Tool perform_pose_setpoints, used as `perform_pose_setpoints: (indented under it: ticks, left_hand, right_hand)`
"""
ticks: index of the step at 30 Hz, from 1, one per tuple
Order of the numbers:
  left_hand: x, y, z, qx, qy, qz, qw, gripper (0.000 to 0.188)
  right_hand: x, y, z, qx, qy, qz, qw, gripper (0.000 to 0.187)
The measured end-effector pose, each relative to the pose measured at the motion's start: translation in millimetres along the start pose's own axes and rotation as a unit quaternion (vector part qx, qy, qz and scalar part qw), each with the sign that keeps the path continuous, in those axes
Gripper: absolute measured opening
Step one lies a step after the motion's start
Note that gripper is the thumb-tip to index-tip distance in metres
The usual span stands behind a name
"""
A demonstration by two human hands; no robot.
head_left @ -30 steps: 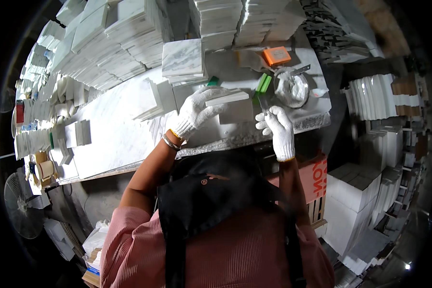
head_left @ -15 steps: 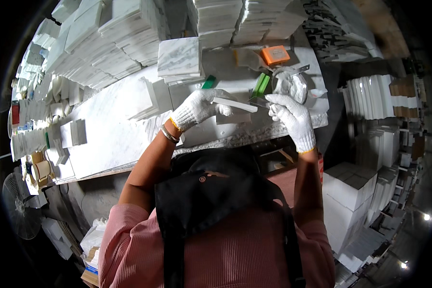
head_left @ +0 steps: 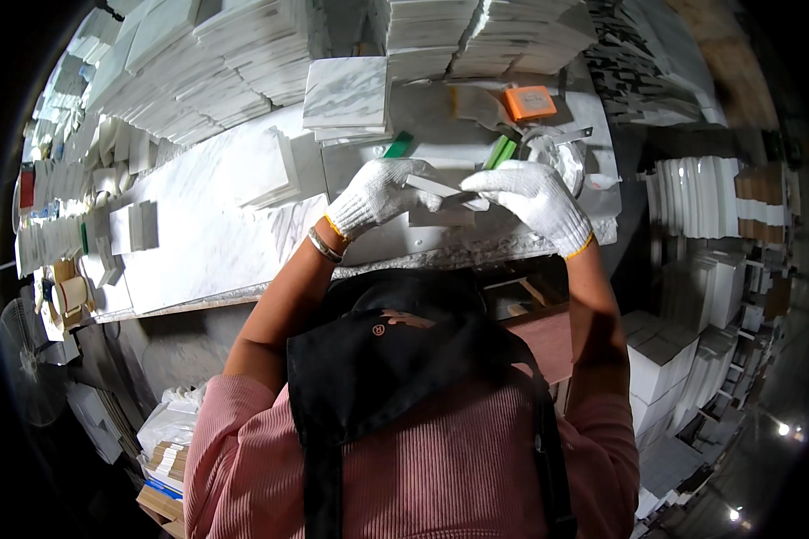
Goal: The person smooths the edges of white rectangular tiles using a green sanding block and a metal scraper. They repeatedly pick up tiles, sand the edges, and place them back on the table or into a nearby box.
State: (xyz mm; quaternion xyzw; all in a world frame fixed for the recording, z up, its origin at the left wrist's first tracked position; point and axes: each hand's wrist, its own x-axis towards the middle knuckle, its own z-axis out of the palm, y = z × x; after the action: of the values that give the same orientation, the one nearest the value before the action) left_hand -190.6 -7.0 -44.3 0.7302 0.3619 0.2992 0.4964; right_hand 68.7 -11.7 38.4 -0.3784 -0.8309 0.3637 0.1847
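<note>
My left hand (head_left: 382, 195), in a white knitted glove with a yellow cuff edge, is closed round a flat white tile (head_left: 436, 186) held edge-on above the bench. My right hand (head_left: 530, 199), gloved the same way, is pinched at the tile's right end. A thin metal blade is in its fingers; most of it is hidden there. Just beyond the hands lie a green block (head_left: 397, 145) and a bright green bar (head_left: 502, 153). Past my right hand sits a round dish of white paste (head_left: 557, 154), with a metal strip (head_left: 573, 136) across its rim.
The pale stone bench top (head_left: 198, 229) reaches left. A short stack of grey-veined marble tiles (head_left: 346, 94) stands at its back, near an orange box (head_left: 529, 103). Tall tile stacks (head_left: 234, 67) rise behind. White boxes (head_left: 661, 350) stand on the right, a fan (head_left: 29, 359) far left.
My right hand has moved left and up to the tile's end, bringing the blade against it. The left hand still grips the tile, which has turned slightly. The view has shifted a little.
</note>
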Motion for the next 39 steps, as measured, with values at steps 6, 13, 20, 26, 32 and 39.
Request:
perform_pose_setpoints:
  ticks: [6, 13, 20, 26, 32, 39]
  left_hand:
    - [0, 12, 1, 0.026, 0.023, 0.004, 0.999, 0.024]
    - [1, 14, 7, 0.046, 0.034, -0.057, 0.997, 0.024]
    - [1, 13, 9, 0.07, 0.041, -0.061, 0.995, 0.024]
    - [-3, 5, 6, 0.051, 0.03, -0.018, 0.998, 0.023]
    - [-4, 3, 8, 0.048, 0.022, -0.02, 0.998, 0.02]
    - [-7, -3, 14, 0.074, 0.066, 0.017, 0.995, 0.02]
  right_hand:
    - [-15, -2, 9, -0.056, 0.057, 0.021, 0.997, 0.027]
    - [-28, -21, 32, 0.032, 0.155, 0.138, 0.978, 0.029]
    - [-33, -34, 66, 0.122, 0.261, 0.184, 0.94, 0.034]
    - [-33, -44, 71, 0.121, 0.286, 0.223, 0.924, 0.031]
    - [-42, -47, 86, 0.12, 0.336, 0.241, 0.902, 0.033]
    - [-25, -55, 112, 0.075, 0.349, 0.164, 0.92, 0.033]
